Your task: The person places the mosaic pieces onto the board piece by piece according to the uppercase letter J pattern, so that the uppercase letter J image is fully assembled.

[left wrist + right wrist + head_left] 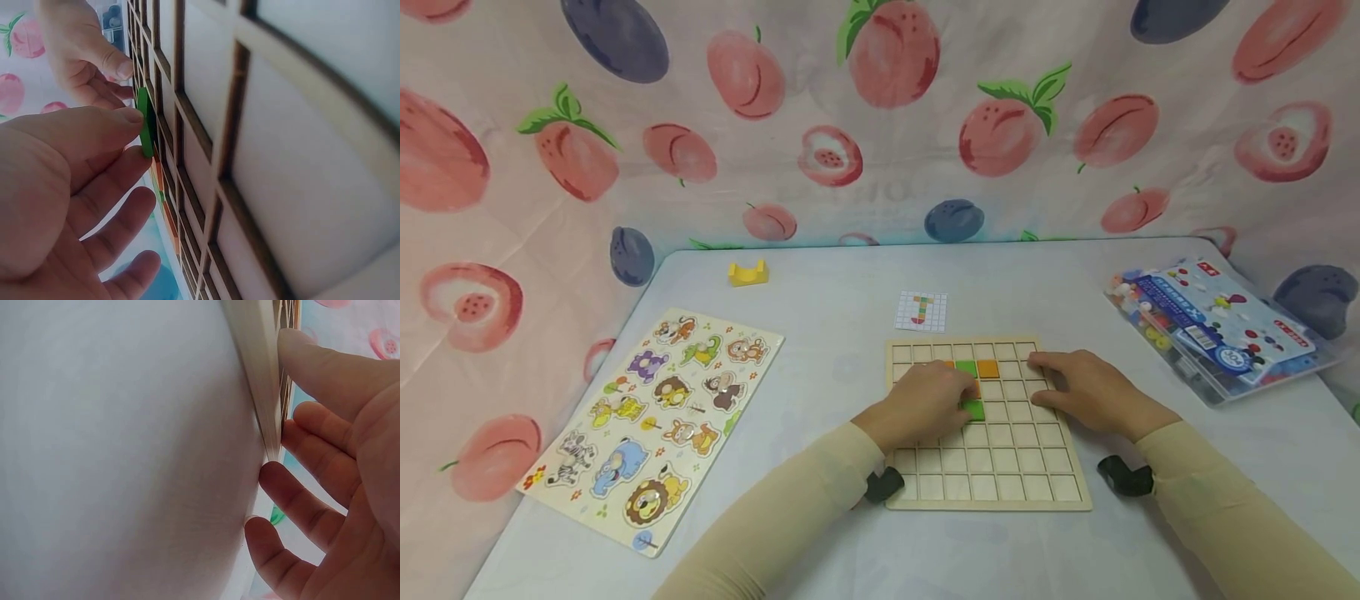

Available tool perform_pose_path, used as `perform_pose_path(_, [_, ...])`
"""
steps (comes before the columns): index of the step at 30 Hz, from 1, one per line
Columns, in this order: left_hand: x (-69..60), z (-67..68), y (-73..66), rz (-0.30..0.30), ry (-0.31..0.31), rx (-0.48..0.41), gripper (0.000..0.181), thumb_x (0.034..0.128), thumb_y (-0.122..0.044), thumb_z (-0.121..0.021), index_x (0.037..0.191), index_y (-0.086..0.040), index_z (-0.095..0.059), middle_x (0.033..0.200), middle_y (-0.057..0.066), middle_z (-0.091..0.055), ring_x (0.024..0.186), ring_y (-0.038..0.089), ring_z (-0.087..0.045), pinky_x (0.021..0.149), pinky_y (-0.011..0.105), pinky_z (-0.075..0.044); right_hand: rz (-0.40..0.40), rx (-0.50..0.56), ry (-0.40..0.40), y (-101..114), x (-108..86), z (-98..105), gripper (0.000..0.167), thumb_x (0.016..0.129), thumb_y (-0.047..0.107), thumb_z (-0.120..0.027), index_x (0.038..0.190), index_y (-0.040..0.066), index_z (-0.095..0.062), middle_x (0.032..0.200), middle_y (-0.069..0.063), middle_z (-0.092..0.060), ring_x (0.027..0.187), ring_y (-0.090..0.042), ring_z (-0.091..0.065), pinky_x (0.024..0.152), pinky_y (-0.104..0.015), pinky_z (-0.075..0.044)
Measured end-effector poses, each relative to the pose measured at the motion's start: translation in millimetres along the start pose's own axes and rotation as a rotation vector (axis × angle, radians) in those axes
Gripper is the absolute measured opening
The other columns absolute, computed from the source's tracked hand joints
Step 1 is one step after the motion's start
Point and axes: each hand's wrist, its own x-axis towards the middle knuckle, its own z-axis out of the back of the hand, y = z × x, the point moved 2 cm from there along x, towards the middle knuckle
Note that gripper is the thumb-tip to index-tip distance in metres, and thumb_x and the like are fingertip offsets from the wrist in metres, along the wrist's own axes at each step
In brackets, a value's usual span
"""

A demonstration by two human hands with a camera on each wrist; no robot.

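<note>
A wooden grid board (1026,460) lies flat on the table. My left hand (923,402) is over its middle, pinching a green square tile (145,122) between thumb and index finger; the tile stands tilted against a cell. Farther up the board sit another green tile (966,367) and an orange tile (988,368), with more orange partly hidden behind the left fingers. My right hand (1093,390) rests at the board's right edge, thumb and fingertips touching it, fingers loosely bent. Just behind the board lies a small card (922,312) with a coloured J-shaped pattern on a grid.
An animal puzzle board (658,417) lies to the left. Toward the back left is a yellow notched block (748,273). A clear plastic box (1217,321) with colourful pieces and a printed sheet stands at the right. Fruit-patterned cloth hangs behind the table.
</note>
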Motion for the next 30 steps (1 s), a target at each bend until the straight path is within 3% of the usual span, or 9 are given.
perform_pose_path(30, [3.8,-1.9,-2.6,0.003,0.005,-0.007,0.014,0.0911,-0.023,-0.073,0.105,-0.019,-0.073,0.082,-0.013,-0.059,0.085,0.011,-0.053,0.079,0.030,-0.044,-0.019,0.010,0.007,-0.9,0.8,-1.3,0.062,0.092,0.032,-0.072,0.142,0.001,-0.053,0.138,-0.027,-0.054,0.127,-0.050,-0.046,0.103,-0.064,-0.035])
